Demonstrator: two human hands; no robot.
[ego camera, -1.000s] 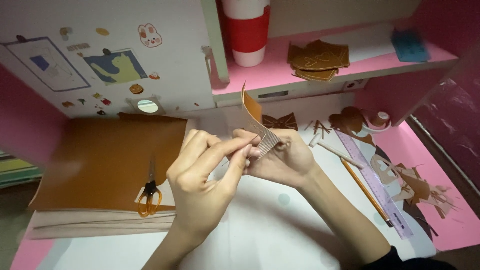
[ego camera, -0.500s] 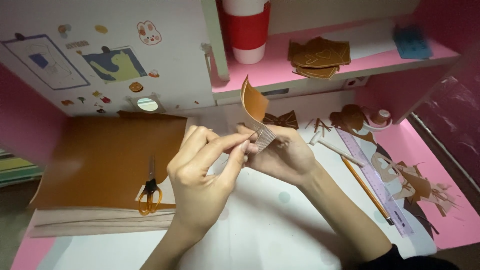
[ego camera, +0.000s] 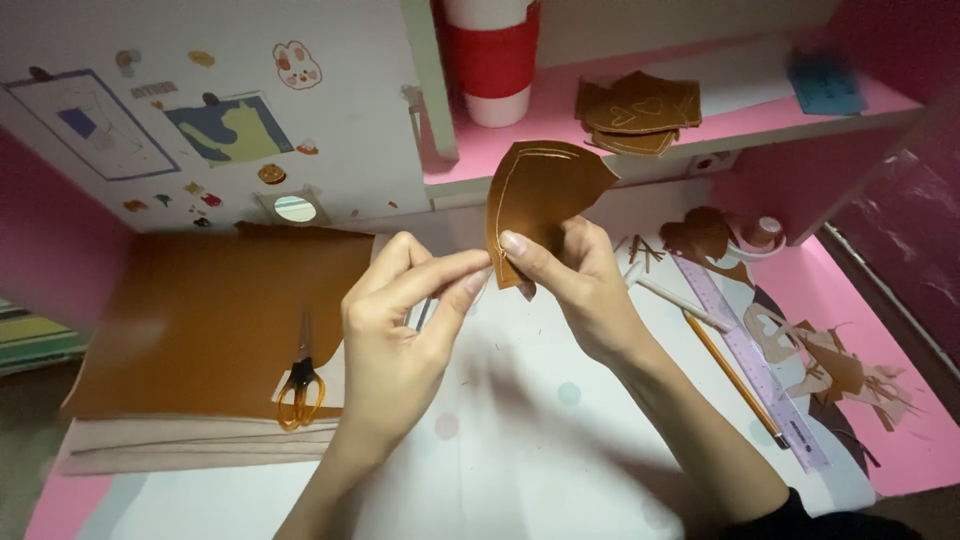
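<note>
The brown leather piece, curved with a pale stitch line along its left edge, stands upright above the middle of the desk, below the pink shelf. My right hand is clamped on its lower edge, thumb in front. My left hand reaches in from the left, fingertips pinched together at that same lower corner, scissors lying on the leather sheet farther left.

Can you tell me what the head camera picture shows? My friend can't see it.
Right hand holds up a brown leather piece; left hand pinches beside its lower edge. Scissors lie on a brown sheet.
</note>
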